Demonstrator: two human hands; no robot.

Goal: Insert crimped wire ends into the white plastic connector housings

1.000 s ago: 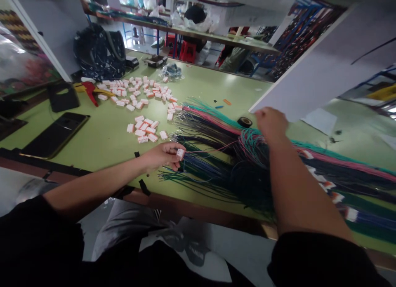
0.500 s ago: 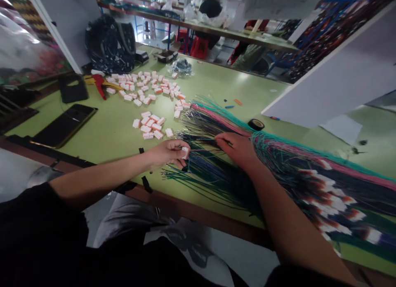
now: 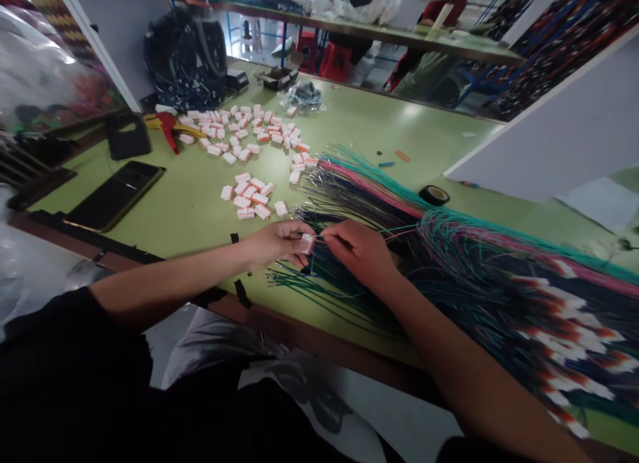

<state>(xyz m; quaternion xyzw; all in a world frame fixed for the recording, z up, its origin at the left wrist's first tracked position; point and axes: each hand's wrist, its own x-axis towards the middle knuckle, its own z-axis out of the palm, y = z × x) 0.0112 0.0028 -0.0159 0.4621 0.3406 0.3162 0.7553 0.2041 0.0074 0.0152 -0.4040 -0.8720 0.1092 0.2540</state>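
While I watch from a distance through the head camera, the left hand (image 3: 277, 245) sits at the centre of the frame, thumb and fingers closed on a white plug (image 3: 307, 243) over the green table (image 3: 194, 200). Just to its right, the right hand (image 3: 362, 251) has thumb and forefinger pinched together on a thin green wire (image 3: 399, 229), the tips beside the plug; I cannot tell whether the wire's end is inside it. Under the right hand and out to the right edge I see loose wires (image 3: 369, 189) in green, pink and dark colours. At lower right lies a cluster of white and orange plugs (image 3: 574, 336), blurred. Left of centre I have a small heap of plugs (image 3: 258, 198), with a wider scatter (image 3: 215, 132) above it. A phone (image 3: 117, 195) lies at the left, a red and yellow tool (image 3: 168, 128) and a bag (image 3: 184, 64) upper left, and a roll of black tape (image 3: 434, 195) right of centre
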